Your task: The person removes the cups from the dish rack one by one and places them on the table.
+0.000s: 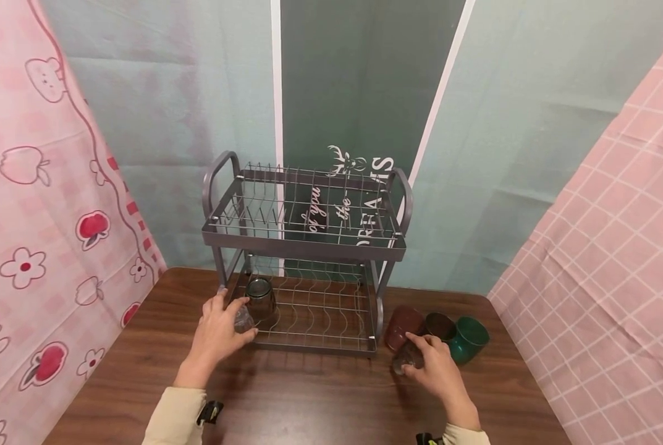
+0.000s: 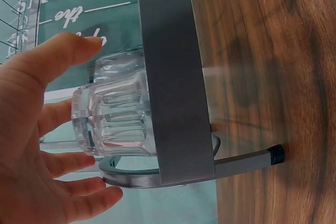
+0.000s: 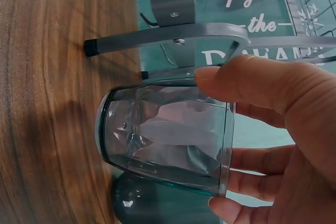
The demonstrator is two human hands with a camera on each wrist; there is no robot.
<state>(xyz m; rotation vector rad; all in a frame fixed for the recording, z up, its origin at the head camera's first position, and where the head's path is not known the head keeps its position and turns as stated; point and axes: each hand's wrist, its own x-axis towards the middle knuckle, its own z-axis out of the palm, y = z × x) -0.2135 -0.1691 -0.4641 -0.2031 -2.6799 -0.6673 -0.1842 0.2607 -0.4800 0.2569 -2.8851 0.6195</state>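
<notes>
The left hand (image 1: 217,329) spreads loosely around a ribbed clear glass (image 2: 115,116) in the metal rack (image 1: 303,247); the right hand (image 1: 439,369) grips a faceted tumbler (image 3: 170,135). Wood-grain table (image 1: 309,398), printed cloth (image 1: 25,185).

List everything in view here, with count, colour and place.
Table: 1, brown, lower head view
Rack: 1, grey, on table
Rack glasses: 2, clear, lower tier, left end
Red cup, brown cup, green cup: 1 each, right of rack
Held glass: 1, clear, in front of red cup
Left cloth: 1, pink, patterned, left side
Back cloth: 1, pale blue-green, dark panel, behind rack
Right cloth: 1, pink, right side
Sleeves: 2, cream, forearms
Wristbands: 2, black, wrists
Left hand: 1, bare, beside rack glasses
Right hand: 1, bare, gripping held glass
</notes>
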